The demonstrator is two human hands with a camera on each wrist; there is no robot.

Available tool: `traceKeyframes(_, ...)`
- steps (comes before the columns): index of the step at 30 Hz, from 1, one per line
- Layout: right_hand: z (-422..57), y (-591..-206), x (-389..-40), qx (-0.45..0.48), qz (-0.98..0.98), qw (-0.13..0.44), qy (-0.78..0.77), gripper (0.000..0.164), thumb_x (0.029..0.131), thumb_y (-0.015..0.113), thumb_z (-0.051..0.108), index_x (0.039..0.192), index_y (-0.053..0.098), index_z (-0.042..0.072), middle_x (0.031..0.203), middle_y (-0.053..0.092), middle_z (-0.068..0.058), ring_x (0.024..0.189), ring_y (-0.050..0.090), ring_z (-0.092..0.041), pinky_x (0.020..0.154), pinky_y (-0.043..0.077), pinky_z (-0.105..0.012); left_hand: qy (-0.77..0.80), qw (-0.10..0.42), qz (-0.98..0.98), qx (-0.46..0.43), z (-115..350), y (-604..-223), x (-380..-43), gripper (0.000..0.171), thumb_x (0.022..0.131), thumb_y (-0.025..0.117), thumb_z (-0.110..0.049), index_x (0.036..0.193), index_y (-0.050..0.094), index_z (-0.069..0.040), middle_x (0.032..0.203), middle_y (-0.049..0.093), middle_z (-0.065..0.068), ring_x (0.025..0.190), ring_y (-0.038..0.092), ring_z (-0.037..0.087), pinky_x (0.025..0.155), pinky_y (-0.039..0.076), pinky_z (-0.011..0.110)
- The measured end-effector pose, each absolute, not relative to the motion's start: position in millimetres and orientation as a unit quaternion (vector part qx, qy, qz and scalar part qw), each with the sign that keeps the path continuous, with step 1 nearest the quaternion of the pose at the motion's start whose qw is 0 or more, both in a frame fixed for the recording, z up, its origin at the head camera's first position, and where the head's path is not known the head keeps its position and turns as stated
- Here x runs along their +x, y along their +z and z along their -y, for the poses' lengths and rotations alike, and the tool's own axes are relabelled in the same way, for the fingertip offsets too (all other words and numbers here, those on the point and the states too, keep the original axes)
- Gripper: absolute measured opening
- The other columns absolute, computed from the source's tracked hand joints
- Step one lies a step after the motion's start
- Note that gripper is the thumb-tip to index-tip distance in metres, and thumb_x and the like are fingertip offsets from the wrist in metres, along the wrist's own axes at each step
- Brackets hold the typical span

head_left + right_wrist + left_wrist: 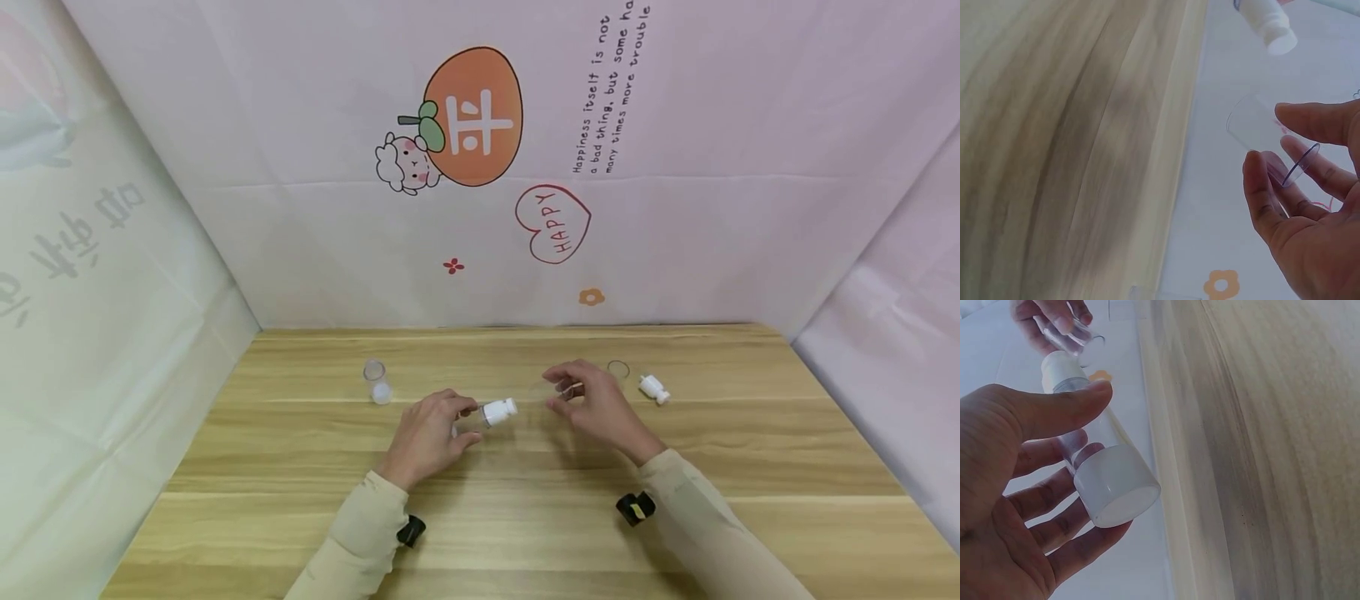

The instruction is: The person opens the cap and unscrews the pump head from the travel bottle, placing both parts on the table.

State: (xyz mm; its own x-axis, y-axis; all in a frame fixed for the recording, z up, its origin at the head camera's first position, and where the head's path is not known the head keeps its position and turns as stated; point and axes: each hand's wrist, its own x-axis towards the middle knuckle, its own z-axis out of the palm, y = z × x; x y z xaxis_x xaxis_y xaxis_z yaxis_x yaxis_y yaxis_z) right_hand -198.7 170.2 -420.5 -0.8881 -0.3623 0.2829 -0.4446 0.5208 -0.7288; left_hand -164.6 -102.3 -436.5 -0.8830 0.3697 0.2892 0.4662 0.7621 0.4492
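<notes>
My left hand (427,437) grips a small clear bottle (1100,434) with a white base. A white pump head (498,411) sits in its neck and points right, toward the other hand. The bottle is tilted in the thumb and fingers. In my right hand (600,408), thumb and fingers pinch a clear plastic cap (1266,134). The cap's open end faces the pump head, with a gap between them. Its outline is faint in the head view.
Left on the wooden table (525,533), a clear bottle (377,382) with a white base stands apart. At right, a loose white pump head (654,389) lies beside another clear cap (618,369). A printed white cloth (315,250) hangs behind the table.
</notes>
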Motion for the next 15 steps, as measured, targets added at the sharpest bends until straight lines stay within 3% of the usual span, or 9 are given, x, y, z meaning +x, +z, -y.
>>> traceKeyframes(5,-168,-424,-208,0.225,0.883,0.049,0.409,0.033,0.084,0.079,-0.004,0.115,0.069,-0.005,0.104,0.065,-0.015,0.093,0.066,-0.034,0.081,0.058,-0.041,-0.274,0.092,0.931,-0.223,103,-435,-163,0.034,0.081,0.088,-0.022,0.11,0.076,-0.008,0.095,0.07,0.005,0.082,0.065,0.019,0.063,0.05,0.033)
traceKeyframes(15,-165,-431,-224,0.212,0.911,0.033,0.351,0.032,0.087,0.078,0.002,0.118,0.069,-0.003,0.108,0.064,-0.021,0.09,0.066,-0.028,0.078,0.057,-0.042,-0.287,0.102,0.924,-0.23,104,-431,-162,0.034,0.082,0.087,-0.022,0.11,0.076,-0.007,0.097,0.072,0.006,0.084,0.067,0.021,0.063,0.051,0.032)
